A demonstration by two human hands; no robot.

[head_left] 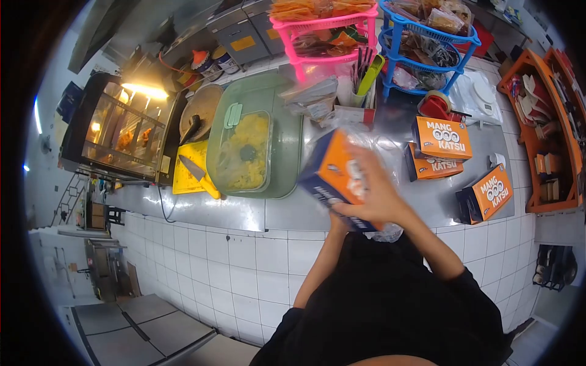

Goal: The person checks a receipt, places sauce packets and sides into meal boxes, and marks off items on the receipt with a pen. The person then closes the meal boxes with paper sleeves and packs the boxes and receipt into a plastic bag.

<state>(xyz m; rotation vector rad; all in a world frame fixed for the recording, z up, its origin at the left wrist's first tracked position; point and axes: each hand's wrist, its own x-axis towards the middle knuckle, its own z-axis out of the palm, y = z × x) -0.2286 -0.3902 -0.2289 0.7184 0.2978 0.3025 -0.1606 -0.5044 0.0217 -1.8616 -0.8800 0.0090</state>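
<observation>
An orange and navy cardboard food box [336, 168] is held tilted above the front of the steel counter, slightly blurred. My right hand [375, 189] grips its right side, with the fingers over the printed face and the thumb near the lower edge. Below the box, my left hand [340, 223] holds its near end, and most of its fingers are hidden. Crumpled clear plastic [389, 233] shows just under the box by my right wrist. To the right, two similar boxes [442, 138] are stacked, and another box [485, 195] sits at the counter's front edge.
Left on the steel counter [238, 211] are a lidded green tub [284, 165], a knife [196, 171] on a yellow board [183, 183], and a lit warmer cabinet [122, 131]. Behind stand pink [329, 25] and blue racks [427, 64], a tape dispenser [434, 105] and a white scale [484, 99].
</observation>
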